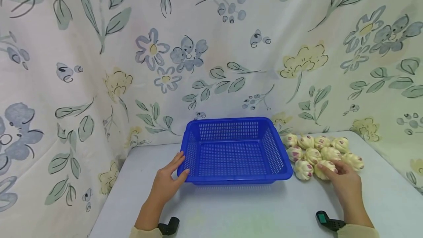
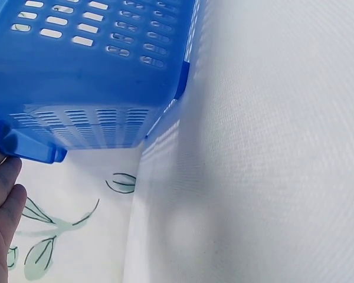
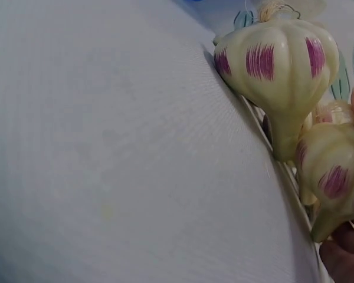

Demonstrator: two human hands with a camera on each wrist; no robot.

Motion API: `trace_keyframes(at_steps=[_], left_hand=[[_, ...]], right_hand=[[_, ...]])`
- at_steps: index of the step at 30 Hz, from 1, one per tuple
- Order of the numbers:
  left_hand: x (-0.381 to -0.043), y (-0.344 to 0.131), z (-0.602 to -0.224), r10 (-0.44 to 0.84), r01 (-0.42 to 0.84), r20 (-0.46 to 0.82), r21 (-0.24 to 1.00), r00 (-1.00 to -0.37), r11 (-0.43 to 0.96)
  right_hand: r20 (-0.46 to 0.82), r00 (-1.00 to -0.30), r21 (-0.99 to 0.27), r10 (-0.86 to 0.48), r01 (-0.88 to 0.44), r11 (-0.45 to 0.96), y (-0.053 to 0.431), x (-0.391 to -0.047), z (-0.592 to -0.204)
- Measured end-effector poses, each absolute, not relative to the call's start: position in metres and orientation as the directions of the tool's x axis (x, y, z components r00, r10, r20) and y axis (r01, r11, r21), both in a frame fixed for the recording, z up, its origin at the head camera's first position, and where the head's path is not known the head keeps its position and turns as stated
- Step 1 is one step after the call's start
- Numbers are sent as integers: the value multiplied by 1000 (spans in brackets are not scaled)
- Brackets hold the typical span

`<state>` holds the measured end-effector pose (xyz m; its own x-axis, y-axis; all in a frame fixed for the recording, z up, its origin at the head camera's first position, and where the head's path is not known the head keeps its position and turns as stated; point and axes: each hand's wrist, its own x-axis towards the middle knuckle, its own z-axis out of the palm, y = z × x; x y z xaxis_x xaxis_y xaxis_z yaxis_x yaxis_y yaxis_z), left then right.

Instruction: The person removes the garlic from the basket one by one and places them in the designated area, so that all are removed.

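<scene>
My right hand [image 1: 347, 181] grips a cream garlic bulb [image 1: 325, 172] with purple streaks, at the front of a group of similar garlic bulbs [image 1: 312, 156] on the right. Close up in the right wrist view, the fingers [image 3: 342, 259] are against the held bulb [image 3: 336, 174], and another bulb [image 3: 277, 65] lies beside it. A blue plastic basket [image 1: 234, 177] with slotted walls stands in the middle, with nothing inside. At its front left corner my left hand [image 1: 166, 181] touches the rim with fairly straight fingers, thumb apart; the left wrist view shows its fingertips [image 2: 9, 200] by the rim.
The white table [image 1: 231, 212] carries everything. Behind and to both sides hangs a flower-printed cloth [image 1: 211, 47]. Black wrist devices show at the left wrist [image 1: 169, 227] and the right wrist [image 1: 330, 222]. The bulbs sit close to the basket's right side.
</scene>
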<state>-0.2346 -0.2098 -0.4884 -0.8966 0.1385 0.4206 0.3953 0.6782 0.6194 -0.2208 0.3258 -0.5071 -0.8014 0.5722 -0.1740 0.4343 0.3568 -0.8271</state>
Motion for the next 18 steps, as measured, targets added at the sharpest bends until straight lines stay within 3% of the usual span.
trace_keyframes(at_steps=[18], left_hand=[[-236,-213,-490,157,418,437,603,-886,680]], right_hand=[[-167,-814,-810,556,434,393,326,-219,-504]])
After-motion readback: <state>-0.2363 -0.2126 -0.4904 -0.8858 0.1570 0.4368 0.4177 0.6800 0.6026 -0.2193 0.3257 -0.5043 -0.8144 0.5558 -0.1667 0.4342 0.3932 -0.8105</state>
